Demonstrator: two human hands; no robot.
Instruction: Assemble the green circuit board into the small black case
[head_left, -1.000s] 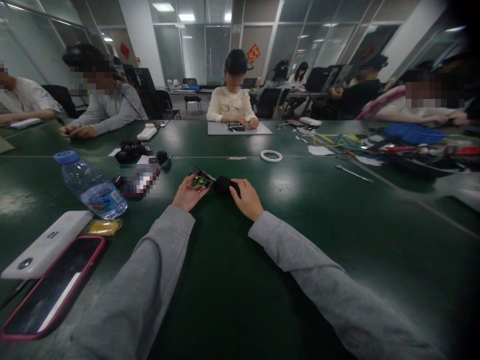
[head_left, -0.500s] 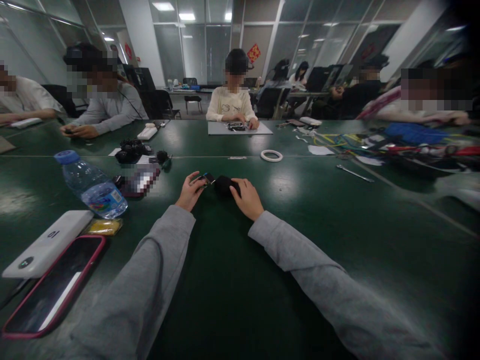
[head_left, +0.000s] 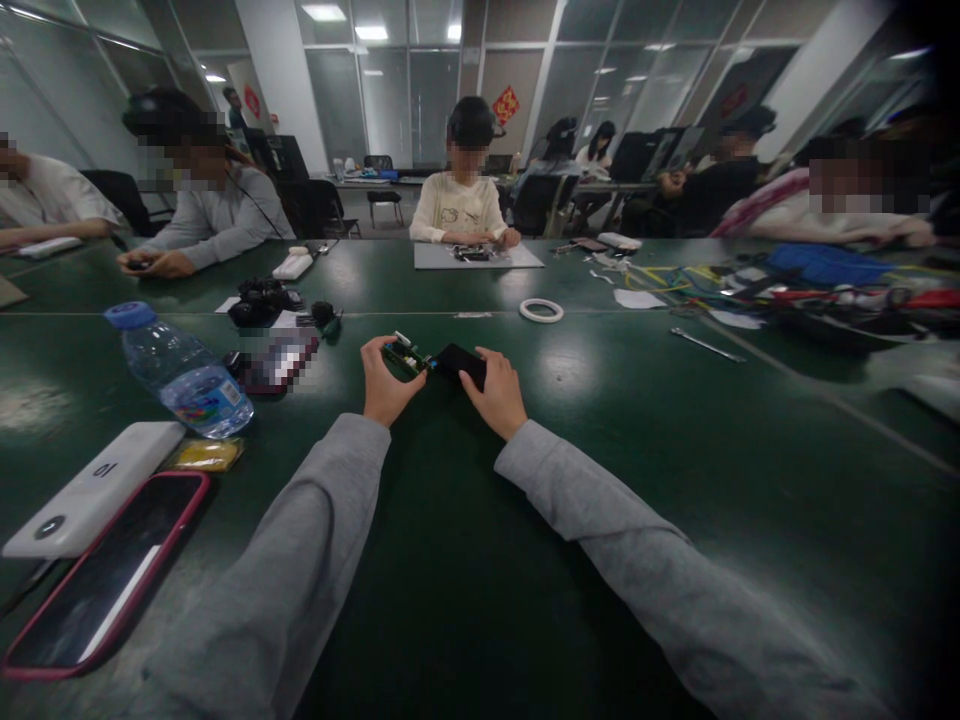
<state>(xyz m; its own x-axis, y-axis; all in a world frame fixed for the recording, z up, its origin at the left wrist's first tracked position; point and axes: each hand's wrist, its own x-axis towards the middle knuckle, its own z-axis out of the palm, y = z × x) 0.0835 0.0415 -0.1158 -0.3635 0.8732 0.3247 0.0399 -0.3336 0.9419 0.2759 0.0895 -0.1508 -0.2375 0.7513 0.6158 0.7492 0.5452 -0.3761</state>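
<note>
Left hand pinches circuit board, long axis slanting rightward toward black casing, gripped by right hand.

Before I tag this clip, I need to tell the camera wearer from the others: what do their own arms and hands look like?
Both arms wear long, loose grey sleeves, creased along their length and ending at the wrists; I see no print or lettering on them. The left hand and right hand are bare: no gloves, and no watch shows.
</note>
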